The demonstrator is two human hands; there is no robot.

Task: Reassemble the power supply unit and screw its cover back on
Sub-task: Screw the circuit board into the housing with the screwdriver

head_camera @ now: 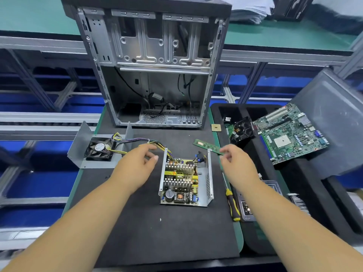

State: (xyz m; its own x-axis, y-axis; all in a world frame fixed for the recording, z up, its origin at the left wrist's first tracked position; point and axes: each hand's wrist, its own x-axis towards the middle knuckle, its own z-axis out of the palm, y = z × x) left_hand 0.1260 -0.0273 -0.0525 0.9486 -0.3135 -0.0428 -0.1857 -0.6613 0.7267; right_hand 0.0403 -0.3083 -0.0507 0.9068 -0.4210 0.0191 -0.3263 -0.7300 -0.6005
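Note:
The open power supply unit (pixel 185 180) lies in the middle of the black mat, its circuit board, heat sinks and coils exposed inside a U-shaped metal base. Its metal cover (pixel 82 152) lies to the left with a black fan (pixel 99 149) mounted in it, joined to the unit by a bundle of yellow and purple wires (pixel 137 143). My left hand (pixel 137 165) hovers just left of the unit, fingers apart, holding nothing. My right hand (pixel 237 163) hovers just right of it, also spread and empty. A yellow-and-black screwdriver (pixel 232 205) lies right of the unit.
An empty computer case (pixel 153 63) stands upright behind the mat. A RAM stick (pixel 207 146) and a CPU chip (pixel 216 127) lie at the back right. A black foam tray (pixel 294 193) on the right holds a motherboard (pixel 290 134), a cooler fan (pixel 243 128) and small parts.

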